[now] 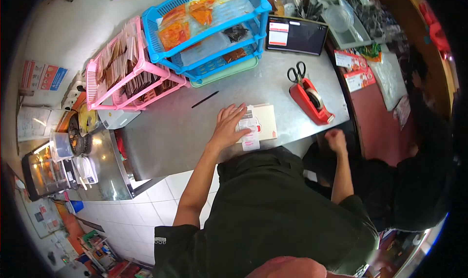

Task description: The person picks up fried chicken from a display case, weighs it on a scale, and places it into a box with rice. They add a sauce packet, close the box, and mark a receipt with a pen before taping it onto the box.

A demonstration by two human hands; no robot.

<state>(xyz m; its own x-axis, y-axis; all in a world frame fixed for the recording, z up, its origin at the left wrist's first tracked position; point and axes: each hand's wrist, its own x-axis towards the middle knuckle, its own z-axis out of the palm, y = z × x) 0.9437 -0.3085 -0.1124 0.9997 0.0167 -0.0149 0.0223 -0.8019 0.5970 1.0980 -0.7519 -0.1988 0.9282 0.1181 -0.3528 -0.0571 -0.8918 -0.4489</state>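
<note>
At the centre of the frame, on the steel counter (180, 127), we are pressing our left hand (228, 127) flat onto a white packet (265, 119), the fingers spread and lying across its printed label (251, 140), which is overhanging the packet's near edge. Our right hand (336, 140) is hanging just off the counter's lower right edge, curled closed; we cannot tell whether it is gripping anything. A red tape dispenser (312, 101) is sitting to the right of the packet, well apart from it, with black scissors (296, 72) just above it and a black pen (204, 99) lying up and to the left. A tablet (296, 35) is leaning at the top of the frame beside a blue tiered rack (209, 29), and a pink rack (129, 71) is standing at upper left. In our judgement the pressing is going best when the weight is bearing evenly through palm and fingertips, smoothing outward from the label's middle so no crease is forming, and when the packet is being held square on the slick steel rather than sliding under one hand alone.
</note>
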